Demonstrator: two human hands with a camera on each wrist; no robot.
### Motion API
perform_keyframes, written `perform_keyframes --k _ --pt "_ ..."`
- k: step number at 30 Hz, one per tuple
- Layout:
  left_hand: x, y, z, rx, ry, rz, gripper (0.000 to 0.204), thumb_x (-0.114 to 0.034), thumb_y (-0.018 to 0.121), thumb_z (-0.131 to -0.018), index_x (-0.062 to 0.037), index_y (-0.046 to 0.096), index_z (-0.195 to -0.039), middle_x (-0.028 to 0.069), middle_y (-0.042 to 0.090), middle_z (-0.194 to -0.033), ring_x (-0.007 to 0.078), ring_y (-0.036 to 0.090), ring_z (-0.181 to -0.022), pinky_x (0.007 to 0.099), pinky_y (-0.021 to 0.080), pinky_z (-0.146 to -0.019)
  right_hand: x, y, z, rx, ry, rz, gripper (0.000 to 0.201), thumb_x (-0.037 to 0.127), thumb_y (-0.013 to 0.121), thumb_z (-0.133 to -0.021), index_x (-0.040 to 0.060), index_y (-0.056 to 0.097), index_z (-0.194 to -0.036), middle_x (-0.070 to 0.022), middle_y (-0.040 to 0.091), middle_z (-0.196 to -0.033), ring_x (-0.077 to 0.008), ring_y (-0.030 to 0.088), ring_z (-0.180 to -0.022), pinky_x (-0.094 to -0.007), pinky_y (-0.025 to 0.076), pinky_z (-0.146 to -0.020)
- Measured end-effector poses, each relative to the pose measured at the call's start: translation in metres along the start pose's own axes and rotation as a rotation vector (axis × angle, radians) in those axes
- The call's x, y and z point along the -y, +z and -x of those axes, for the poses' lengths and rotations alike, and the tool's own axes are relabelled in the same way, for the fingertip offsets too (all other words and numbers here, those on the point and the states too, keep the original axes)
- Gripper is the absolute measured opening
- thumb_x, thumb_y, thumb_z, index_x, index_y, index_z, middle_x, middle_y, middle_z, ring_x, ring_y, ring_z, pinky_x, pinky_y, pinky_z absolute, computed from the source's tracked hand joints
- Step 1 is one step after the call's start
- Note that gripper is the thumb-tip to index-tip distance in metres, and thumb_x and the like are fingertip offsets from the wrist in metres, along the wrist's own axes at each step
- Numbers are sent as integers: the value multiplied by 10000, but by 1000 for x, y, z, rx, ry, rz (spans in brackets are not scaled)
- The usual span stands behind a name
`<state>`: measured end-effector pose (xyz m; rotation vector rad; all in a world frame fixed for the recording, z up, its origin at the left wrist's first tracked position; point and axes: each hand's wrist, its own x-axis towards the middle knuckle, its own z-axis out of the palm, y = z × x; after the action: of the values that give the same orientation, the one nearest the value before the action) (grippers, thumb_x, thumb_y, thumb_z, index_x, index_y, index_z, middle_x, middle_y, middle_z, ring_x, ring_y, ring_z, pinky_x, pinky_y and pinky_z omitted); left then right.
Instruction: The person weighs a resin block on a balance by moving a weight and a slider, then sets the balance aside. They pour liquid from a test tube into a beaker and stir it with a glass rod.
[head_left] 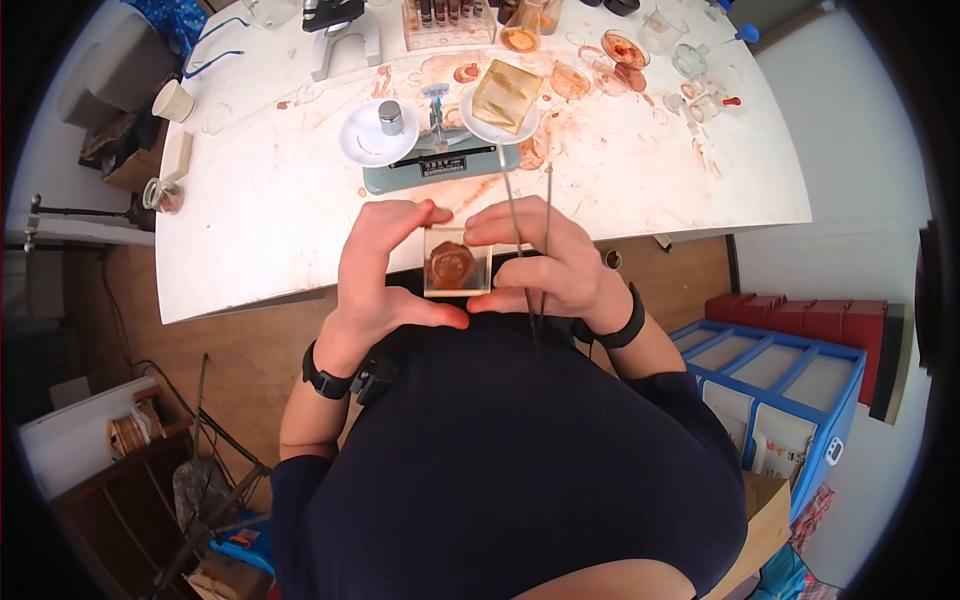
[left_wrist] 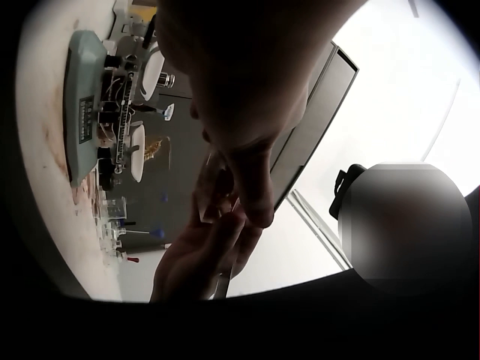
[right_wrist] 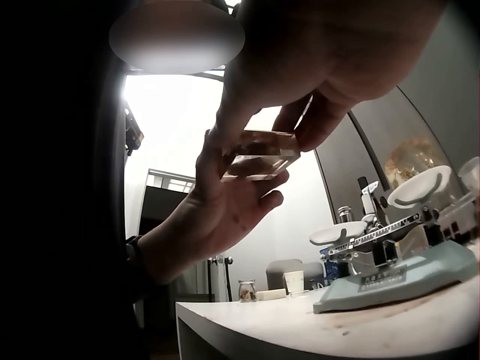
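Observation:
A small clear square block (head_left: 457, 263) with a reddish-brown specimen inside is held up in front of my chest, off the table. My left hand (head_left: 385, 268) pinches its left side between forefinger and thumb. My right hand (head_left: 545, 262) pinches its right side the same way and also holds long metal tweezers (head_left: 528, 220) that point toward the table. In the right wrist view the block (right_wrist: 259, 156) shows from below between both hands' fingers. The left wrist view shows mostly my left hand's (left_wrist: 240, 120) back and the other hand's fingers (left_wrist: 202, 255).
A green balance scale (head_left: 440, 165) stands on the stained white table (head_left: 280, 210), with a metal weight (head_left: 390, 117) on its left pan and a larger clear block (head_left: 505, 95) on the right pan. Glass dishes, a tube rack and a microscope lie farther back. Blue drawers (head_left: 780, 385) stand at my right.

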<state>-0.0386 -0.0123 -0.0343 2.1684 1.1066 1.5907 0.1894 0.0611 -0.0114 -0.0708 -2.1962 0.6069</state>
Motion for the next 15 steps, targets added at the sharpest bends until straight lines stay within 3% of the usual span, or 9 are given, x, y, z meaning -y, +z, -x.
perform_keyframes --k 3,6,8,12,15 --pt "1 -8 7 -131 -18 5 845 -370 914 -702 -28 533 -1374 134 679 -1136 275 613 -1021 372 492 -857 -9 -16 -16 -139 -45 105 375 155 900 -733 95 595 -942 -170 690 -1142 -347 681 -1046 -411 566 -849" --pt "13 -28 37 -236 -153 -149 566 -145 772 -861 -12 535 -1357 158 657 -1156 269 609 -1029 363 490 -829 -34 -32 -27 -324 20 213 382 115 909 -722 76 597 -939 -176 695 -1137 -317 689 -1022 -362 571 -811" --pt "24 -39 56 -288 -250 -295 425 -14 575 -941 21 514 -1360 152 596 -1180 224 576 -1041 348 469 -868 -56 -42 -29 -381 38 360 381 100 908 -714 65 596 -931 -161 712 -1111 -273 697 -991 -321 566 -793" --pt "52 -58 85 -380 -486 -500 345 5 615 -917 -8 597 -1261 125 643 -1163 223 611 -1038 331 470 -824 -75 -45 -38 -377 86 443 357 125 893 -738 60 600 -932 -144 719 -1082 -265 696 -964 -317 557 -784" --pt "66 -65 103 -402 -562 -542 324 -8 609 -926 -19 609 -1250 114 645 -1173 231 612 -1052 346 471 -835 -83 -41 -40 -350 103 469 349 118 887 -738 58 603 -932 -140 719 -1061 -267 688 -948 -328 548 -779"
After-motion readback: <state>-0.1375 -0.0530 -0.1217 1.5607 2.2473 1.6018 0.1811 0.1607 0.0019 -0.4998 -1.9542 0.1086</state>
